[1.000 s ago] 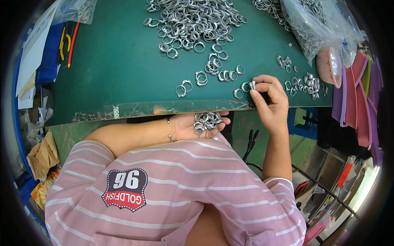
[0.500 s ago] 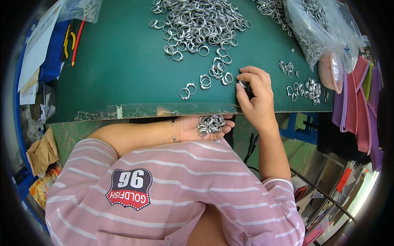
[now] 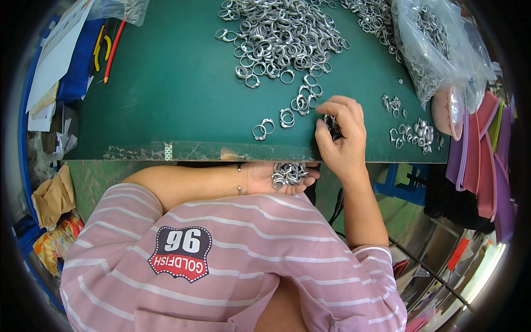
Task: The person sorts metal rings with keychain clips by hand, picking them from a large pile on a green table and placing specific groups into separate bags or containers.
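Note:
Palm up just below the table's front edge, my left hand cups a small heap of silvery metal rings. My right hand rests over the table near that edge, fingers curled around some metal rings that show between thumb and fingertips; how many is hidden. Left of my right hand lie a few loose rings: a short trail, an overlapping pair and another pair. A large pile of the same rings spreads farther back on the green tabletop.
At the right lie smaller groups of metal pieces, a clear bag of rings and a pink container. Yellow-handled pliers and a red pencil-like stick lie at the far left. A blue stool stands below the table.
The rings that lay beside my right fingertips are off the table, and more rings show inside that hand. My left hand keeps its heap. The whole view has shifted slightly.

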The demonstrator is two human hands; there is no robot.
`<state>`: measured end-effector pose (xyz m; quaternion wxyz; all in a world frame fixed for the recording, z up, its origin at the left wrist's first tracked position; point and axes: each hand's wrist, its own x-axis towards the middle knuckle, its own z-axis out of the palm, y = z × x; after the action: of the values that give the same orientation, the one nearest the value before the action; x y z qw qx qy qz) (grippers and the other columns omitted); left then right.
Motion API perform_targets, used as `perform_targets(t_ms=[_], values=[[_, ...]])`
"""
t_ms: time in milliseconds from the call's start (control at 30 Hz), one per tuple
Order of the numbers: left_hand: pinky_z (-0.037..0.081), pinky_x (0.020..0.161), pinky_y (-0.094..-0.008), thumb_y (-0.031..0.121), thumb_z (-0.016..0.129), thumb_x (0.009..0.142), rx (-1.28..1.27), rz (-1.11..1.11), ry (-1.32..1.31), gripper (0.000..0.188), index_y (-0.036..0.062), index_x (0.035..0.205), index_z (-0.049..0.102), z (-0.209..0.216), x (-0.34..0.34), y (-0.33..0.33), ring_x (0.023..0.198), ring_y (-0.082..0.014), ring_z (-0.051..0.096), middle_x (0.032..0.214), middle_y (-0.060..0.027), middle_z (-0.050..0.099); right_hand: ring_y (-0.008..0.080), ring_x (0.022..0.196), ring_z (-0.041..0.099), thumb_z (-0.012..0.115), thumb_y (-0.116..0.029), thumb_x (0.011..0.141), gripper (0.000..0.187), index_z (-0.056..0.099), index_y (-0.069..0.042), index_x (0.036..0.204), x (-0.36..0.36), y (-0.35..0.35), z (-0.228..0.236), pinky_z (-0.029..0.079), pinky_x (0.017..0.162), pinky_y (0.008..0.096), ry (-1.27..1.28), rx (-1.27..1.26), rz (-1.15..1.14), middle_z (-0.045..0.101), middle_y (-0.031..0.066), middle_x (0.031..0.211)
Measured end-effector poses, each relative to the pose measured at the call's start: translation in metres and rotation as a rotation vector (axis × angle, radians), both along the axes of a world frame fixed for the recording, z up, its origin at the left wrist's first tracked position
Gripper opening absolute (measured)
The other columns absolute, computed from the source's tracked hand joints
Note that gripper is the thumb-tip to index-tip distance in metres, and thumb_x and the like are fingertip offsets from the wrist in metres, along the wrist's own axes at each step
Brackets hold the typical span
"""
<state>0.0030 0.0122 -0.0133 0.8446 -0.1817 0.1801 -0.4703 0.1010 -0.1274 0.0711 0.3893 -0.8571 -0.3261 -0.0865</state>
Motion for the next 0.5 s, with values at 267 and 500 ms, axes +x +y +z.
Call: perform_targets(t_ms=[267, 500], values=[[0.059, 0.057, -0.0324, 0.033, 0.050, 0.099, -0.019, -0.048, 0.082, 0.042, -0.0003, 0.125, 0.056, -0.003, -0.001, 0.002, 0.099, -0.0310, 0.065, 0.117, -0.0212, 0.063, 0.0286, 0.098, 0.054, 0.069, -0.006, 0.079, 0.029, 0.068, -0.011, 0.107, 0.003, 0.009, 0.002, 0.040, 0.085, 0.0393, -0.096, -0.181, 0.108, 0.059, 0.0093, 0.103], [0.060, 0.059, -0.0314, 0.034, 0.048, 0.100, -0.130, -0.035, 0.041, 0.044, -0.0006, 0.127, 0.055, -0.009, -0.002, 0.000, 0.102, -0.0306, 0.065, 0.117, -0.0202, 0.063, 0.0294, 0.098, 0.053, 0.075, -0.014, 0.075, 0.032, 0.066, -0.011, 0.105, 0.002, 0.007, 0.008, 0.039, 0.085, 0.0401, -0.043, -0.165, 0.121, 0.058, 0.0094, 0.105]])
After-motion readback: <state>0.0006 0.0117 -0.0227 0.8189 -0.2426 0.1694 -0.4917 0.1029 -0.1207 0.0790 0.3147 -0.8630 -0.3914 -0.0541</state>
